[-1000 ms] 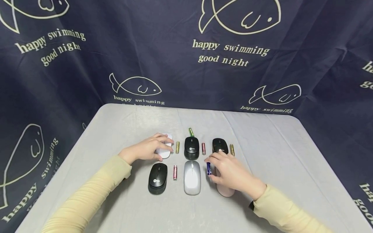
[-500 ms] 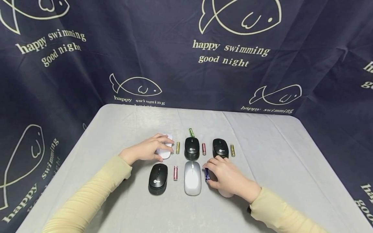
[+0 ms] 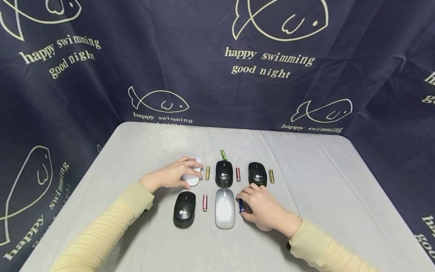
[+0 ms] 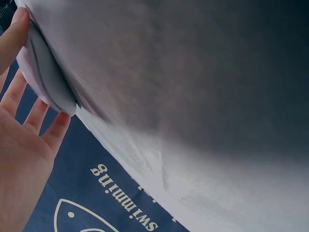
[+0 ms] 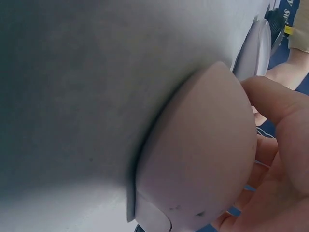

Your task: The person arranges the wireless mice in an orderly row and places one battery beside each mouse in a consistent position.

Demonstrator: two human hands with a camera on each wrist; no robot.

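My left hand grips a white mouse, the thumb on its near side and the fingers on its far side. That mouse lies flat on the table in the left wrist view. My right hand pinches a blue battery between fingertips and thumb, just right of the silver mouse. Under this hand sits a pinkish mouse, hidden in the head view but large in the right wrist view. A black mouse stands just beyond the right fingers.
Another black mouse stands mid-table, with a green battery behind it. One more black mouse is at front left. Between the mice lie red batteries and gold batteries. Dark printed cloth hangs behind the table.
My right hand has moved toward me and slightly left, bringing the blue battery beside the silver mouse. It now covers the pinkish mouse in the head view. My left hand has stayed put.
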